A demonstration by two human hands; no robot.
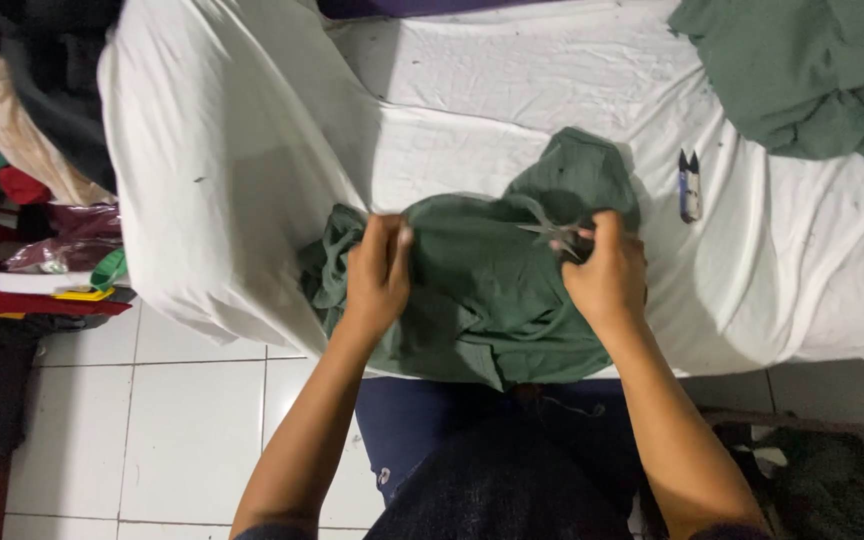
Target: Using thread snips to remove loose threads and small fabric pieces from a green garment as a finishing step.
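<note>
Both hands are working at the centre of my view. My left hand (377, 275), at about nine o'clock from the middle of the green garment (487, 290), is clenching a bunched fold of the cloth. My right hand (607, 275), at three o'clock from it, is gripping a pair of small scissors (552, 232), whose blades are pointing toward nine o'clock and lying on the fabric.

That garment is resting on the near edge of a table draped in a white sheet (512, 90), part of it hanging over toward my lap. I judge that I am trimming something on the cloth, perhaps a loose thread, though the thread itself is too small to see. The next cut is calling for taut fabric under the left hand and blade tips kept off the weave.

At one o'clock from my right hand, a thread snipper (689, 186) is lying apart on the sheet. At two o'clock, in the far corner, a pile of green cloth (807, 70) is sitting.

At nine o'clock, beside the table, a heap of clothes (22, 150) is spilling, with a flat white package (37, 283) and a yellow strip (82, 295) below it; any labels are too small to make out. A white tiled floor (172, 420) is showing at seven o'clock.
</note>
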